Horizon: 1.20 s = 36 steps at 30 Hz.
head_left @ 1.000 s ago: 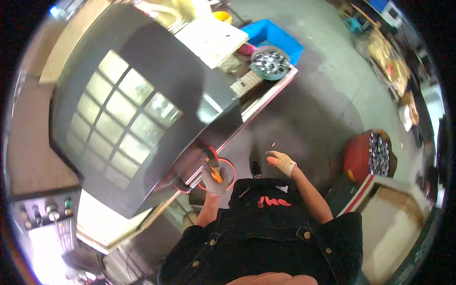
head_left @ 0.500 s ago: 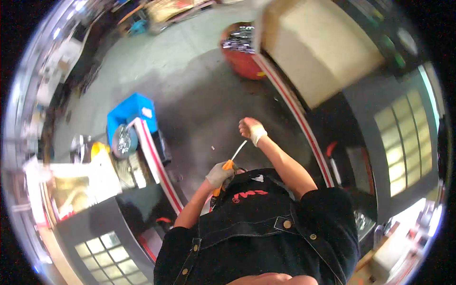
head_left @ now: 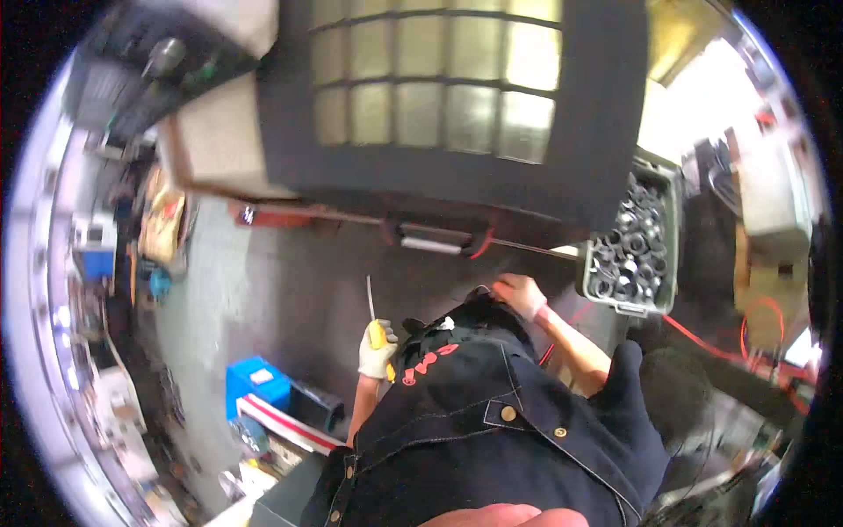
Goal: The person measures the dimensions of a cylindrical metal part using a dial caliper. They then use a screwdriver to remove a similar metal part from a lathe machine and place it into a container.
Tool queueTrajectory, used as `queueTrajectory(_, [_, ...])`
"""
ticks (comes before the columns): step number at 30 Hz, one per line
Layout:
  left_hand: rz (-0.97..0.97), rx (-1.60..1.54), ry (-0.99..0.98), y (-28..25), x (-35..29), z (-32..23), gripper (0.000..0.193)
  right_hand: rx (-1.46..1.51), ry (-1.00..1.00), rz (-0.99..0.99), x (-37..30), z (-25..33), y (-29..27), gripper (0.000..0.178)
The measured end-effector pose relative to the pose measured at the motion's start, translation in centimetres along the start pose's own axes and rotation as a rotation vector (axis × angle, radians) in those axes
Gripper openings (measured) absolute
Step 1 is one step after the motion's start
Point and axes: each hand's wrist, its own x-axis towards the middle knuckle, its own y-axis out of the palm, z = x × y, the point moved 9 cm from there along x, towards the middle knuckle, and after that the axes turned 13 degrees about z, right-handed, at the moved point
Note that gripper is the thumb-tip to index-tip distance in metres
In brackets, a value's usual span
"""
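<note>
My gloved left hand [head_left: 375, 358] is closed round a yellow air blow gun [head_left: 378, 334], held upright in front of my body with its long thin metal nozzle pointing away from me. My right hand [head_left: 524, 297] is at the right, just beyond the dark front of my apron [head_left: 465, 413]. Its fingers are bent and bare at the tips, with a pale covering over the palm and wrist. What they hold, if anything, cannot be made out. Ahead is the dark machine door with a windowed panel [head_left: 439, 79] and a pale bar handle [head_left: 430, 245], apart from both hands.
A grey-green bin [head_left: 674, 228] full of metal rings stands right of the machine door. A red hose [head_left: 702, 350] runs along the right. At the lower left are a blue bin [head_left: 248, 386] and a red-and-white edged panel [head_left: 281, 420]. A red tub [head_left: 285, 217] shows partly at far left.
My view has turned to the right, bringing the machine door ahead and the bin of rings into sight. My right hand has come closer to my body. The blow gun stays in my left hand.
</note>
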Motion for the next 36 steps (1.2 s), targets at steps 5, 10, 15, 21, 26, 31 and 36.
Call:
queueTrajectory(5, [-0.035,0.284,-0.154,-1.5,3.0,0.3,0.057,0.234,-0.053,-0.812,-11.1,-5.0,-16.2,0.020])
queueTrajectory(10, [0.050,0.428,0.005,2.6,6.5,-4.5,0.050,-0.759,0.171,-1.038,-9.0,-6.7,-27.3,0.023])
queueTrajectory(15, [0.133,0.592,0.052,6.7,6.8,-7.3,0.047,-1.263,0.548,-0.668,-2.9,-6.9,-28.1,0.024])
queueTrajectory(21, [0.172,0.445,0.103,9.5,6.2,-6.9,0.043,-1.160,0.369,-0.661,-5.1,-6.8,-27.9,0.020])
queueTrajectory(26, [0.285,0.530,0.084,10.1,6.2,-6.8,0.047,-0.719,0.119,-1.157,-8.5,-7.5,-31.1,0.033])
queueTrajectory(31, [0.273,0.372,0.092,6.9,5.1,-7.2,0.046,1.653,-0.897,-0.513,-5.3,-8.0,-26.9,0.030])
queueTrajectory(36, [0.269,0.337,0.153,4.7,4.3,-8.4,0.043,1.423,-0.898,-0.319,-4.2,-0.1,-22.1,0.031])
